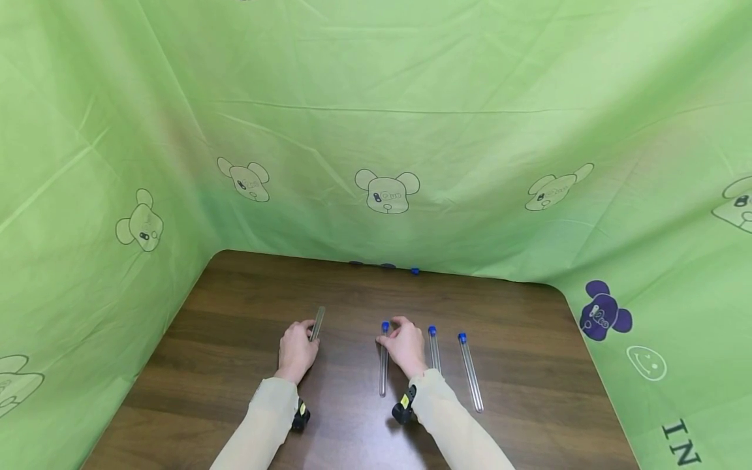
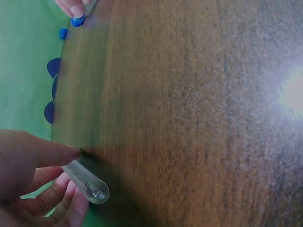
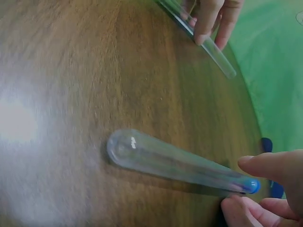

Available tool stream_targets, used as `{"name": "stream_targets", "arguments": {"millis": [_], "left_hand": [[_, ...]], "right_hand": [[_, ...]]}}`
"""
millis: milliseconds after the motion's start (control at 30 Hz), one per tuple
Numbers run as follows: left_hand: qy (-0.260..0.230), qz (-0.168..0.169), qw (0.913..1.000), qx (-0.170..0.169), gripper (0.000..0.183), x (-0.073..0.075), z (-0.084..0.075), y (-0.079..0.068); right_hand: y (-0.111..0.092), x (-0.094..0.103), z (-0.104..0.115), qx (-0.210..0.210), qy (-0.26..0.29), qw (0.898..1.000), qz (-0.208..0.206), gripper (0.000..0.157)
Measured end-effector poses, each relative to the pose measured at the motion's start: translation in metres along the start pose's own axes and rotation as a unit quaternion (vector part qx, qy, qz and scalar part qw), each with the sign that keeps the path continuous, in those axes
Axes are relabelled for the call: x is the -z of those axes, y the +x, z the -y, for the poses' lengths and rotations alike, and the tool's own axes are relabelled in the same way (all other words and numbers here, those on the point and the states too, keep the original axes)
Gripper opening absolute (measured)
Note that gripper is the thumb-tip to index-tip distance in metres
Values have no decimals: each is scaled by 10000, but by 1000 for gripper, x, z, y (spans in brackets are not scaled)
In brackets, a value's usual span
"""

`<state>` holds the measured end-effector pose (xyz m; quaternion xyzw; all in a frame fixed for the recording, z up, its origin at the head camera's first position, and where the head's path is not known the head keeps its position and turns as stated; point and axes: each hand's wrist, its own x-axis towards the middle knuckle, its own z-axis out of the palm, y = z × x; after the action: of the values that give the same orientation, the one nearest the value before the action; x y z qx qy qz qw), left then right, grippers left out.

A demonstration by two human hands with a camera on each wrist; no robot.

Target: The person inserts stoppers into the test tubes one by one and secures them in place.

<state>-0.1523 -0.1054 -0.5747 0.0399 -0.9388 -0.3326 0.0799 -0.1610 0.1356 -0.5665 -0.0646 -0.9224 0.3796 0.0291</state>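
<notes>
In the head view my left hand (image 1: 297,350) pinches a clear glass test tube (image 1: 318,321) with no cap, slanting up from the table. Its rounded end (image 2: 97,191) points toward the left wrist camera. To the right, another test tube (image 1: 384,369) with a blue cap (image 1: 385,325) lies lengthwise on the table. My right hand (image 1: 407,343) is at its capped end, thumb and fingers spread around it. The right wrist view shows a gap between the upper finger (image 3: 262,164) and the tube.
Two more blue-capped test tubes, one partly behind the right hand (image 1: 434,346) and one farther right (image 1: 470,372), lie on the brown wooden table (image 1: 235,365). A loose blue cap (image 1: 415,271) sits at the table's back edge. A green printed cloth (image 1: 470,78) encloses the table.
</notes>
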Motion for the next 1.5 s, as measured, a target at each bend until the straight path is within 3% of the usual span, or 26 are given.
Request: {"name": "stream_targets", "arguments": {"millis": [367,567,1100,1500], "left_hand": [[4,-37,9999,-127,38,3,-2,0],[50,30,9999,-81,35,5,-4,-1],[-266,34,9991,-341,30,9,-13,2],[-1034,339,9932,-415,38,12,-22,4]], "right_hand": [[8,16,1,385,-207,9989,-187,55],[16,24,2,356,-292,9985,-286,57],[34,35,-2,373,-149,9985,-369,60],[40,49,0,421,-276,9981,-358,59]]}}
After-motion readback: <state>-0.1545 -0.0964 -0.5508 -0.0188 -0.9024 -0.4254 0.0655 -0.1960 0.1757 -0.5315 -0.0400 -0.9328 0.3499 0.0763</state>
